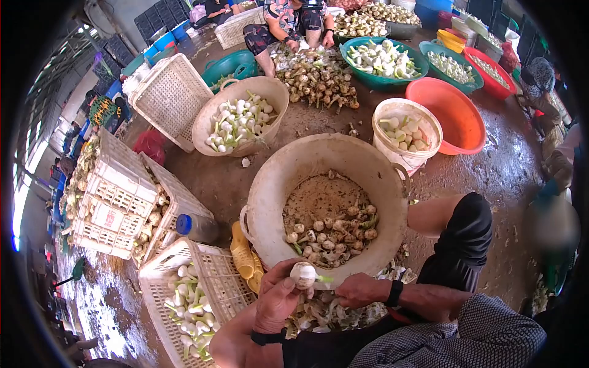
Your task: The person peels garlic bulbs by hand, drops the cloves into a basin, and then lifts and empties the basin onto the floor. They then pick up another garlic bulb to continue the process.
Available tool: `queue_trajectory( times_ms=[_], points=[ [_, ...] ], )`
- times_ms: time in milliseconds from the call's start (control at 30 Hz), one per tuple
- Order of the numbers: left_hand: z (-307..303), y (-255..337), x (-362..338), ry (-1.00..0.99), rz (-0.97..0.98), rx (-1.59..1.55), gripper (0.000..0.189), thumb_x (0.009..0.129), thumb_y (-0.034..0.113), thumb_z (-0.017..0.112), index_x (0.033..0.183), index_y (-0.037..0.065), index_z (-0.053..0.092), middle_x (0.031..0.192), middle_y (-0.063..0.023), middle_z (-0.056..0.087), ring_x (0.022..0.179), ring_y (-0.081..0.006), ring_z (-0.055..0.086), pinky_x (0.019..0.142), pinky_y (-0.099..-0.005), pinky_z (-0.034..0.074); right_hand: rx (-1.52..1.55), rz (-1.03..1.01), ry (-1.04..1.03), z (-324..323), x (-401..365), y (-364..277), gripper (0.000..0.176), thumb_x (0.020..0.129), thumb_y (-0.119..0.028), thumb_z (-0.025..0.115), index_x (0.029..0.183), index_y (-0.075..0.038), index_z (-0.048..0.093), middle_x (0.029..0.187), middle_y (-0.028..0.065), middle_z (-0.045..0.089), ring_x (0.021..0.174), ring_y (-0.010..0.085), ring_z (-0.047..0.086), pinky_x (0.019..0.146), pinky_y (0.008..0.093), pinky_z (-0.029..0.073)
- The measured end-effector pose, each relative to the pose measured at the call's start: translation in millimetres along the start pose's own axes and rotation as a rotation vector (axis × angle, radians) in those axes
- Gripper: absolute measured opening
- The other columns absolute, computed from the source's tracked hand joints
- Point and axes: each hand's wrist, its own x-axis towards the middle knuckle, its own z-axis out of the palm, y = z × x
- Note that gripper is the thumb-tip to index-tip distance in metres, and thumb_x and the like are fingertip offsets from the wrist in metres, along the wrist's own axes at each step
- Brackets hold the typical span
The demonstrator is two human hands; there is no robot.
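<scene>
A white garlic bulb with a short green stem is pinched in the fingers of my left hand, in front of the large tub. My right hand is closed just right of the stem; what it holds, if anything, is hidden. Beyond both hands stands the big beige tub, with several unpeeled garlic bulbs and dirt at its bottom. Loose garlic skins lie beneath my hands. At the left, a white plastic crate holds many cleaned bulbs with green stems.
Yellow clogs and a blue-lidded jar are left of the tub. A beige basin, white bucket and orange basin stand beyond it. Stacked crates rise at left. A person sits behind a garlic pile.
</scene>
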Motion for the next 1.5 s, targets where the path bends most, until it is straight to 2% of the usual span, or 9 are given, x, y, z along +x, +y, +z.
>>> queue_trajectory(
  times_ms=[67,133,167,267,567,900,1000,1267,1500],
  points=[
    [-1.6,-0.6,-0.4,-0.041,-0.002,-0.039,0.049,0.088,0.026,0.067,0.124,-0.004,0.053,0.111,-0.0207,0.061,0.086,-0.0244,0.064,0.067,-0.0358,0.055,-0.062,0.001,-0.041,-6.9,0.6,0.5,0.026,0.088,-0.028,0.054,0.087,-0.004,0.065,0.074,0.0223,0.06,0.072,0.0413,0.06,0.063,0.0486,0.047],
    [-3.2,-1.3,-0.4,-0.015,0.027,-0.033,0.054,0.089,0.032,0.065,0.127,-0.004,0.05,0.112,-0.0222,0.06,0.086,-0.0265,0.064,0.065,-0.0364,0.055,0.404,-0.136,0.349,-15.0,4.6,0.5,0.02,0.089,-0.02,0.055,0.093,-0.003,0.064,0.071,0.0174,0.062,0.066,0.0317,0.062,0.059,0.0411,0.048],
    [-3.6,-1.2,-0.3,-0.014,0.031,-0.035,0.054,0.089,0.032,0.065,0.127,-0.004,0.05,0.112,-0.0222,0.06,0.086,-0.0265,0.064,0.065,-0.0364,0.055,0.401,-0.137,0.346,-21.7,3.6,-0.2,0.02,0.089,-0.02,0.055,0.093,-0.003,0.064,0.071,0.0174,0.062,0.066,0.0317,0.062,0.059,0.0411,0.048],
    [-4.7,-1.0,0.7,-0.006,0.011,-0.043,0.055,0.089,0.033,0.065,0.127,-0.005,0.05,0.111,-0.0229,0.06,0.086,-0.028,0.064,0.065,-0.0368,0.055,0.871,0.017,0.248,-54.9,-3.3,-19.5,0.027,0.094,-0.023,0.057,0.104,0.001,0.064,0.073,0.0042,0.063,0.067,0.0106,0.06,0.059,0.0284,0.049],
    [-8.0,-5.7,3.8,-0.029,-0.022,-0.01,0.053,0.093,0.027,0.058,0.131,-0.009,0.046,0.111,-0.0215,0.063,0.092,-0.0268,0.065,0.073,-0.0376,0.056,0.787,-0.278,0.218,-65.1,-15.0,-36.8,0.033,0.098,-0.031,0.056,0.099,0.002,0.063,0.072,0.0038,0.062,0.064,0.0112,0.058,0.058,0.0282,0.047],
    [-12.3,-9.6,5.3,-0.09,-0.048,-0.063,0.055,0.094,0.031,0.056,0.131,-0.008,0.045,0.114,-0.0263,0.062,0.096,-0.0298,0.065,0.073,-0.0383,0.056,1.069,-0.13,0.009,-72.9,-22.1,-38.1,0.027,0.1,-0.025,0.051,0.094,-0.001,0.062,0.065,0.0011,0.06,0.06,0.0078,0.057,0.057,0.0258,0.046],
    [-10.0,-8.2,5.1,-0.081,-0.054,-0.051,0.053,0.095,0.03,0.056,0.131,-0.008,0.046,0.114,-0.025,0.062,0.097,-0.0294,0.065,0.074,-0.0383,0.056,1.052,-0.109,0.078,-72.7,-21.5,-39.6,0.024,0.099,-0.023,0.053,0.095,-0.001,0.062,0.069,0.0016,0.062,0.063,0.0081,0.059,0.059,0.0262,0.048],
    [2.1,-10.6,4.5,0.02,-0.075,0.188,0.051,0.095,0.032,0.053,0.127,-0.008,0.05,0.108,-0.0234,0.064,0.092,-0.0284,0.066,0.069,-0.037,0.057,0.446,-0.374,0.319,-73.4,-18.1,-34.9,0.018,0.086,-0.007,0.055,0.099,0.005,0.059,0.073,0.017,0.06,0.066,0.024,0.062,0.064,0.0369,0.049],
    [1.2,-11.8,5.1,-0.007,-0.095,0.084,0.051,0.095,0.031,0.053,0.127,-0.008,0.05,0.108,-0.0231,0.064,0.092,-0.0278,0.066,0.069,-0.0344,0.057,0.697,-0.301,0.206,-70.5,-20.5,-34.9,0.019,0.091,-0.011,0.052,0.099,0.005,0.059,0.074,0.0147,0.06,0.067,0.021,0.061,0.064,0.0361,0.049]
  ],
)
